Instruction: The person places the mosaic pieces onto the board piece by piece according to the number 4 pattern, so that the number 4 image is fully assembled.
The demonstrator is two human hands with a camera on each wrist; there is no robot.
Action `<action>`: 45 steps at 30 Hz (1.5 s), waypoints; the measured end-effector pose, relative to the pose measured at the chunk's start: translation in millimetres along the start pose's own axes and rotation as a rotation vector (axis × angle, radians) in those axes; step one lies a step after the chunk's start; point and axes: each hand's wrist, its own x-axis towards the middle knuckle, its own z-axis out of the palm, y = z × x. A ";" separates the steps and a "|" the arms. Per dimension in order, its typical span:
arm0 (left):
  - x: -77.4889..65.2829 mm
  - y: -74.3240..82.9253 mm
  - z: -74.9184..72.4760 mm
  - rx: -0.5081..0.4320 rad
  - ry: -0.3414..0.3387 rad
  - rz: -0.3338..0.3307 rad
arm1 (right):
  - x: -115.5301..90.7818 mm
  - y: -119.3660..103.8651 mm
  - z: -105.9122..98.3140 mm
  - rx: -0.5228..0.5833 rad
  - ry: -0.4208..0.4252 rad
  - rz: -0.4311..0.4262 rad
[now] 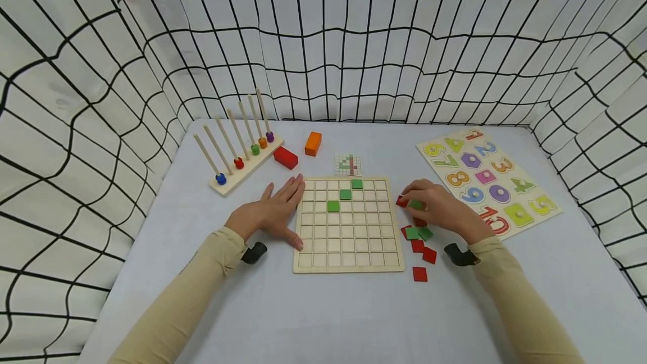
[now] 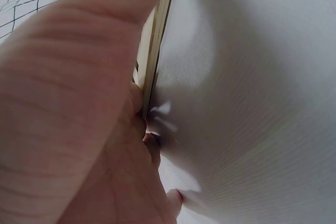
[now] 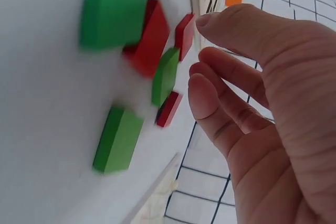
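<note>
A wooden grid board (image 1: 349, 246) lies flat in the middle of the table, with three green square tiles (image 1: 345, 194) set on a diagonal near its top. My left hand (image 1: 273, 209) is spread along the board's left edge, fingertips and thumb right at the rim. To the right of the board, my right hand (image 1: 438, 205) reaches down over loose tiles. In the right wrist view its thumb and bent fingers (image 3: 203, 95) stand apart with nothing between them, close to a red tile (image 3: 184, 36) and a green tile (image 3: 165, 76).
More red tiles (image 1: 420, 274) and green tiles (image 1: 425, 233) lie below my right hand. A small pattern card (image 1: 347, 164) sits behind the board. Farther left are a peg stand (image 1: 229, 184), a red block (image 1: 286, 157) and an orange block (image 1: 313, 144). A number puzzle (image 1: 536, 221) lies right; netting surrounds the table.
</note>
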 end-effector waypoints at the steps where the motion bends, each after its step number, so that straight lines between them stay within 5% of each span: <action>1: -0.3 0.1 -0.2 0.001 0.000 0.000 | -1.6 1.7 -0.6 -0.010 0.006 0.006; 9: -1.3 0.9 -1.5 0.000 -0.007 0.000 | -11.8 10.7 -2.6 -0.037 -0.003 0.096; 22: -1.6 -0.7 -1.8 -0.022 -0.014 0.006 | -12.0 8.7 0.3 -0.005 -0.011 0.096; 45: -3.2 -0.4 -2.0 -0.030 -0.011 0.005 | 5.6 -14.2 4.0 0.077 -0.004 -0.053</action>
